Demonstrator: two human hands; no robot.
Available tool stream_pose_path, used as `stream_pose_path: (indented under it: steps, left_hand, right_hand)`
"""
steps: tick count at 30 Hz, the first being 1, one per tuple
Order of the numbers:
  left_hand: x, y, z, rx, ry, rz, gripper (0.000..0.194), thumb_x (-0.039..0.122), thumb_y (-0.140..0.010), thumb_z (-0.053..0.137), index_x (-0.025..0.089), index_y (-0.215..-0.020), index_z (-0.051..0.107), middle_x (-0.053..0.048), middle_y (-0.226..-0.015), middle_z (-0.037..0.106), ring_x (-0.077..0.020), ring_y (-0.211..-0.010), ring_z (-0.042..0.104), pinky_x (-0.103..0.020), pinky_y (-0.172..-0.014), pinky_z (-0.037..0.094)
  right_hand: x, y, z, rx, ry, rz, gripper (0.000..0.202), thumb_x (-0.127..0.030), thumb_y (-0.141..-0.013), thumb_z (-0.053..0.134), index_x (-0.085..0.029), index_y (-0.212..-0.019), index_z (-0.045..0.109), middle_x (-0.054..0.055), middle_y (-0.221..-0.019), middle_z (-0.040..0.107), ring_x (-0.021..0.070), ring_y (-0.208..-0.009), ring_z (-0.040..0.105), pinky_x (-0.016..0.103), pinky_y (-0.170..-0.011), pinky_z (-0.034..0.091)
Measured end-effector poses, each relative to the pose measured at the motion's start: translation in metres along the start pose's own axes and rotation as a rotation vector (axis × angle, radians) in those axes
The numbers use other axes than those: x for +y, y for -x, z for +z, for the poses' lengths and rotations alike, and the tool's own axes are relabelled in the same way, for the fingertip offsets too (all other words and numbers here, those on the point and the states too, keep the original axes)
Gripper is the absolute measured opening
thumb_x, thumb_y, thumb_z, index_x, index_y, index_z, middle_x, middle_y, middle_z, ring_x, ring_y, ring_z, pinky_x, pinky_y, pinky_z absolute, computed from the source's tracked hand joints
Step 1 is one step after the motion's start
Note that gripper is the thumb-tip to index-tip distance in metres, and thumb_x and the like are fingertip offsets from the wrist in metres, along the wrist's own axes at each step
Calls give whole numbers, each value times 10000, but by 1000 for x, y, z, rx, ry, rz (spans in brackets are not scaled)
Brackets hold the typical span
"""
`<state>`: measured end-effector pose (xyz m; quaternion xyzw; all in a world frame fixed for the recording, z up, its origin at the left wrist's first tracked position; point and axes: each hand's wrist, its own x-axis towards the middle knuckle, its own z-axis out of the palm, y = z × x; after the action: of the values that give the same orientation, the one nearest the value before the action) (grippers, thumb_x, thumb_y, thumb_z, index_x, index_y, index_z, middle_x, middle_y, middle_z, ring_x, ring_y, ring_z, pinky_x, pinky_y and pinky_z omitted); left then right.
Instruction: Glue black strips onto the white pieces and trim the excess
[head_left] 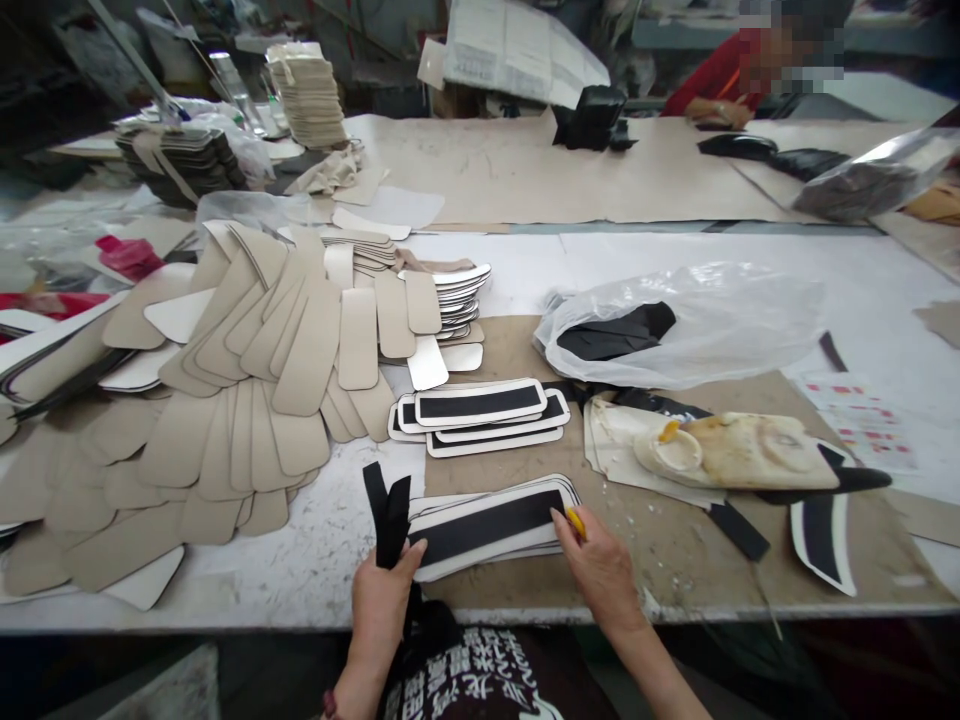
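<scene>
Near the front edge lies a stack of long white pieces (450, 510), the top one bearing a black strip (491, 527). My left hand (386, 597) is closed on black strips (390, 515) that stick up from its fist, its thumb at the strip's left end. At the right end, my right hand (598, 570) is closed around a small yellow object (576, 522), a fingertip touching the black strip. Just behind lie several white-rimmed pieces with black centres (480, 403).
Beige pieces (217, 450) cover the left side. A plastic bag (735, 320) with black material lies behind right, and a stained container (757, 450) sits right. Across the table is a person in a red sleeve (701, 80). Stacked pieces (306, 95) stand back left.
</scene>
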<state>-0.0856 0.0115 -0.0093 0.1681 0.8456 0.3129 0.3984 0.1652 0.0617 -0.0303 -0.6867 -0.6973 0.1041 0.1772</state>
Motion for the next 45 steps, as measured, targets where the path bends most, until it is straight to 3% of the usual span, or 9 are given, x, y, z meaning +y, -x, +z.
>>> stream_pose_path:
  steps: [7, 26, 36, 45]
  left_hand:
    - [-1, 4, 6, 93, -7, -10, 391, 452, -449, 711, 120, -636, 622, -52, -574, 628, -223, -611, 584, -314, -575, 442]
    - [-7, 1, 6, 59, -227, -43, 406, 528, -534, 657, 161, -701, 611, -50, -627, 627, -256, -702, 589, -327, -601, 414]
    - [-2, 4, 10, 67, -249, -2, 354, 513, -546, 656, 181, -639, 571, -17, -555, 585, -229, -623, 562, -319, -597, 397]
    - [-19, -1, 9, 76, -214, 136, 365, 545, -579, 622, 208, -621, 487, 28, -524, 520, -186, -566, 512, -291, -581, 373]
  right_hand:
    - [2, 0, 1, 9, -38, -14, 343, -445, -857, 371, -205, -634, 473, 4, -573, 546, 118, -495, 470, 231, -514, 309]
    - [3, -5, 3, -95, -100, 89, 236, -362, -828, 411, -211, -657, 470, 9, -602, 552, 137, -530, 489, 244, -541, 332]
    - [8, -9, 6, -164, -194, 169, 156, -361, -791, 432, -217, -736, 460, -4, -602, 553, 154, -512, 498, 251, -519, 342]
    - [9, -18, -4, -124, -268, 286, 189, -406, -730, 463, -226, -684, 429, -25, -568, 534, 160, -509, 521, 245, -488, 360]
